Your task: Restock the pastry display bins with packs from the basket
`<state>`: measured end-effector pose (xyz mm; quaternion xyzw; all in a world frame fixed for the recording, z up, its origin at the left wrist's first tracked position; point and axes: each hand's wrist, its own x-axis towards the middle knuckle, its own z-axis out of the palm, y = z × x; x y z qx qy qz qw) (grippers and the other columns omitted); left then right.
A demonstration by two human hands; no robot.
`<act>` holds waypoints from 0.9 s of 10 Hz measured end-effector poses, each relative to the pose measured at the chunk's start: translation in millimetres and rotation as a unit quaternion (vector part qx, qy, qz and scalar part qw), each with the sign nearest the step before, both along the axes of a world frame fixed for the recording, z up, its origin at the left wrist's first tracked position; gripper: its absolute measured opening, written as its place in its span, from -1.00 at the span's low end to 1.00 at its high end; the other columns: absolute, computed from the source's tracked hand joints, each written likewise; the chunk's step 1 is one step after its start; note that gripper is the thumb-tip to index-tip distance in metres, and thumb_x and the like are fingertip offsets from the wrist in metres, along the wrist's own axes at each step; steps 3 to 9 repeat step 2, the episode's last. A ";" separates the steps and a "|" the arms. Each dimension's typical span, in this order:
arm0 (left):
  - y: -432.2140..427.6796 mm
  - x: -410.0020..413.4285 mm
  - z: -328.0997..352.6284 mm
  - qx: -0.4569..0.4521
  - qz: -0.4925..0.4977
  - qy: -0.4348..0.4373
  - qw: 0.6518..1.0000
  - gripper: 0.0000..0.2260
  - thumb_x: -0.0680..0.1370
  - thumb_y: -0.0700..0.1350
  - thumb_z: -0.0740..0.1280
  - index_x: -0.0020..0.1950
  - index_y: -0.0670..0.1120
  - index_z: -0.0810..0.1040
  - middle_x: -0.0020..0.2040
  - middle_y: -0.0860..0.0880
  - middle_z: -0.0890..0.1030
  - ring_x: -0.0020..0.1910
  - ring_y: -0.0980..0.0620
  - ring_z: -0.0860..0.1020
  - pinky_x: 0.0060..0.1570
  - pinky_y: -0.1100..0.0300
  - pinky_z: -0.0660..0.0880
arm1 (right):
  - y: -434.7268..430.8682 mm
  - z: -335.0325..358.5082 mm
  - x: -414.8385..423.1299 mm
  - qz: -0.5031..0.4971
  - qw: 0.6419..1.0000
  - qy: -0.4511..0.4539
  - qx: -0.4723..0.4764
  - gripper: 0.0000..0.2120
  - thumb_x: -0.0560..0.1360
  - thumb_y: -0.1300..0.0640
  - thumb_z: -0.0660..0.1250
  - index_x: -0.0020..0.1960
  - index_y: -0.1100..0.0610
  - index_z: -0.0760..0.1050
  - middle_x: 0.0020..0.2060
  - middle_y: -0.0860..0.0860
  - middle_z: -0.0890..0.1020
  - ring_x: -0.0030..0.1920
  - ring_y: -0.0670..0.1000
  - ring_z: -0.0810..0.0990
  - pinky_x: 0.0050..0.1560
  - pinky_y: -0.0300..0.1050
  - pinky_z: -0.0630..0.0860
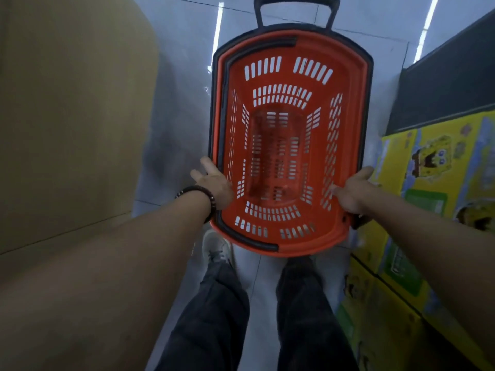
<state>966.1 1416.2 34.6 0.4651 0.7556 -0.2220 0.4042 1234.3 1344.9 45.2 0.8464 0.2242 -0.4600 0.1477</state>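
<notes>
An orange plastic basket (pixel 351 84) with slotted walls and a black rim hangs in front of me over the floor. Nothing lies inside it; I see its slotted bottom. My left hand (pixel 214 183) grips the rim on the near left side, with a dark bead bracelet on that wrist. My right hand (pixel 353 191) grips the rim on the near right side, thumb inside the basket. A black pull handle (pixel 296 6) sticks out at the basket's far end. No pastry packs or display bins are in view.
A large brown cardboard surface (pixel 72 116) fills the left side. Yellow cartoon-printed cartons (pixel 428 170) are stacked on the right, under a dark shelf (pixel 450 84). Grey tiled floor (pixel 182 76) runs between them. My legs and a shoe (pixel 214 247) are below the basket.
</notes>
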 end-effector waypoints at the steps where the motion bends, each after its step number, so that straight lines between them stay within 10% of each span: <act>1: 9.9 -6.1 19.8 -0.043 0.072 -0.065 0.994 -0.21 0.66 0.08 0.36 0.66 0.03 -0.15 0.60 -0.21 0.07 0.55 -0.30 0.30 0.45 -0.24 0.40 | 4.8 9.2 2.1 -0.039 0.999 0.028 0.023 -0.01 0.69 -0.20 0.20 0.60 0.31 -0.43 0.57 0.40 0.22 0.53 0.38 0.30 0.48 0.16 0.32; 2: 15.7 -14.6 53.8 -0.011 0.058 -0.089 0.994 -0.06 0.63 0.10 0.41 0.67 0.11 -0.29 0.66 -0.20 -0.05 0.60 -0.32 0.21 0.53 -0.27 0.31 | 4.9 34.1 1.3 0.007 0.990 -0.017 0.143 -0.23 0.63 -0.16 0.32 0.56 0.28 0.06 0.42 0.37 0.40 0.36 0.40 0.47 0.37 0.23 0.45; 9: 15.7 -14.6 53.8 -0.011 0.058 -0.089 0.994 -0.06 0.63 0.10 0.41 0.67 0.11 -0.29 0.66 -0.20 -0.05 0.60 -0.32 0.21 0.53 -0.27 0.31 | 4.9 34.1 1.3 0.007 0.990 -0.017 0.143 -0.23 0.63 -0.16 0.32 0.56 0.28 0.06 0.42 0.37 0.40 0.36 0.40 0.47 0.37 0.23 0.45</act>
